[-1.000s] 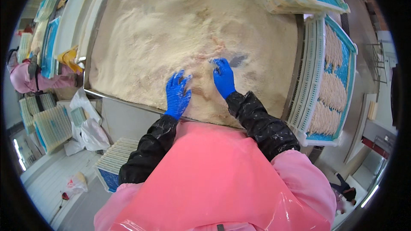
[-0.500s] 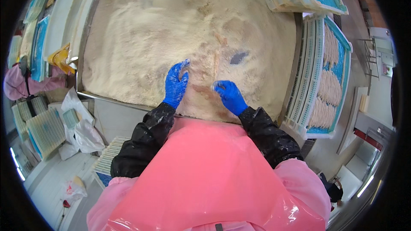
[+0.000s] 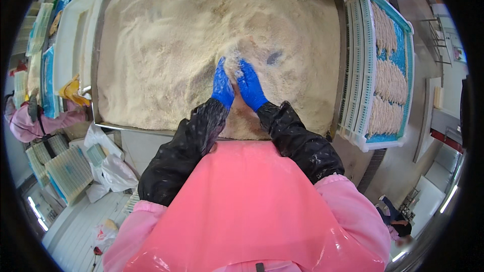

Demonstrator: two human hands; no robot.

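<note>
Step in hand looks like gathering: left hand [image 3: 222, 84] and right hand [image 3: 250, 86] make one grip, palms facing, pressed close around pale powder [image 3: 232, 62], more spread beneath; next move calls for keeping the palms level. Whatever else lies inside the grip is hidden, possibly a coated piece.

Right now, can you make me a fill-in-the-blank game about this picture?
The left hand and right hand are gloved in ____.
The apron is coloured ____.
The strips lie to the ____ of the powder.
The strips form exactly ____ bunches.

Missing words: blue; pink; right; three.
</note>
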